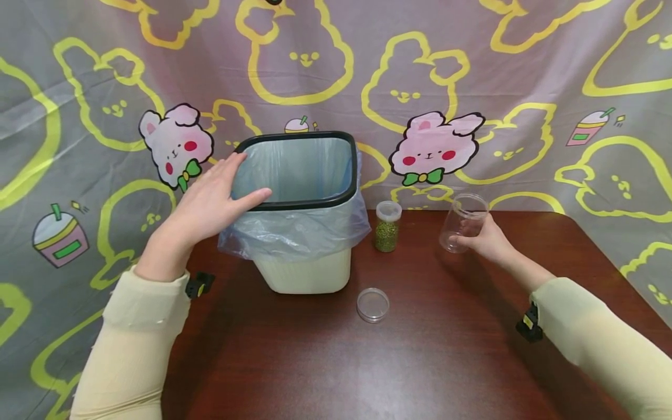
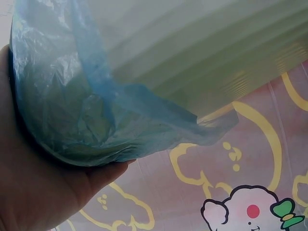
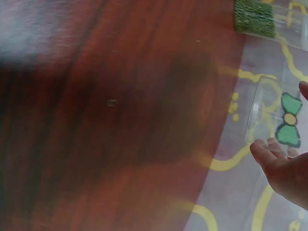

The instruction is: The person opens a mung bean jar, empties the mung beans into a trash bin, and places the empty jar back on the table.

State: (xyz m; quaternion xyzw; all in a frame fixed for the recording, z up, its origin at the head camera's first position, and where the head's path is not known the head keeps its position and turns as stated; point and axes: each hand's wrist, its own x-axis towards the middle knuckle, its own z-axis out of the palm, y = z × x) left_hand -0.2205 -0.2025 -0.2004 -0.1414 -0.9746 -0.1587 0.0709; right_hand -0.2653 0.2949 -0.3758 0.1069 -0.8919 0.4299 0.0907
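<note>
At the near left corner of a lined trash bin (image 1: pixel 299 274), my left hand (image 1: pixel 207 204) rests against the black rim (image 1: pixel 315 203), thumb and fingers spread. The left wrist view shows that hand (image 2: pixel 43 192) against the rim, with the blue bag (image 2: pixel 62 110) folded over it. On the right, my right hand (image 1: pixel 488 240) grips a clear, lidless plastic jar (image 1: pixel 469 209) with nothing visible inside. In the right wrist view the jar (image 3: pixel 260 108) tilts sideways between thumb and fingers, above the table's back edge.
A capped clear jar of green beans (image 1: pixel 387 233) stands right of the bin. A round clear lid (image 1: pixel 373 305) lies on the brown table (image 1: pixel 420 361) nearer to me. A patterned cloth (image 1: pixel 325 70) hangs along the back and left.
</note>
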